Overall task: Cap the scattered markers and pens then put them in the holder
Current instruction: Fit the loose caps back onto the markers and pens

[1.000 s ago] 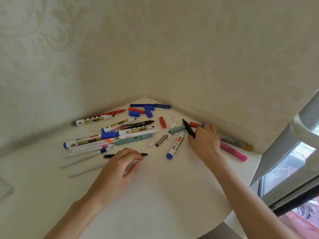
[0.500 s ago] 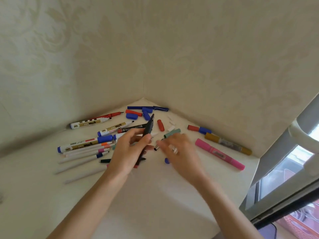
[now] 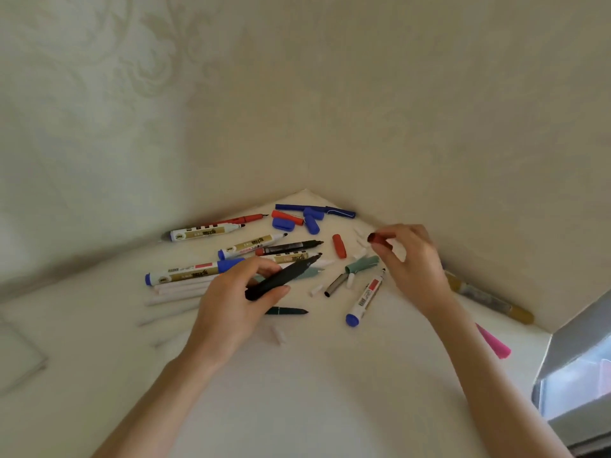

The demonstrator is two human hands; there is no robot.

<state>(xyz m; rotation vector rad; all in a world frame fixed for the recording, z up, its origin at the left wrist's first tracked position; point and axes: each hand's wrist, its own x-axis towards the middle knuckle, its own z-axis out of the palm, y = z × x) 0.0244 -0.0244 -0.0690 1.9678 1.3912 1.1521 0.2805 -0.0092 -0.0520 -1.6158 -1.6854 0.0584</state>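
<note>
At the far left of the pale table (image 3: 297, 391), a white marker with a blue cap and blue end (image 3: 188, 272) lies flat, with several white pens (image 3: 180, 289) just beneath it and another white marker (image 3: 205, 232) farther back beside a thin red pen (image 3: 244, 219). The left hand (image 3: 231, 312) hovers over this cluster and is closed around an uncapped black marker (image 3: 281, 278), thumb below and fingers above the barrel, its bare tip pointing up and to the right. Below that hand a dark green pen piece (image 3: 287, 311) lies on the table, and a small white cap (image 3: 278, 335) lies nearer the camera. Toward the back corner sit loose blue caps (image 3: 297, 221), a dark blue pen (image 3: 314, 209) and, lower down, a loose red cap (image 3: 339, 246). Between the hands lie a teal cap (image 3: 362, 264), a grey metal tube (image 3: 334, 285) and a white marker with a blue end (image 3: 365, 299), all flat. The right hand (image 3: 413, 262) is raised above the table near the wall, its fingertips pinching a small dark red cap (image 3: 375, 238). Right of that wrist a gold marker (image 3: 489, 300) lies along the wall, and a pink marker (image 3: 492, 342) shows partly behind the forearm. No holder is in view.
</note>
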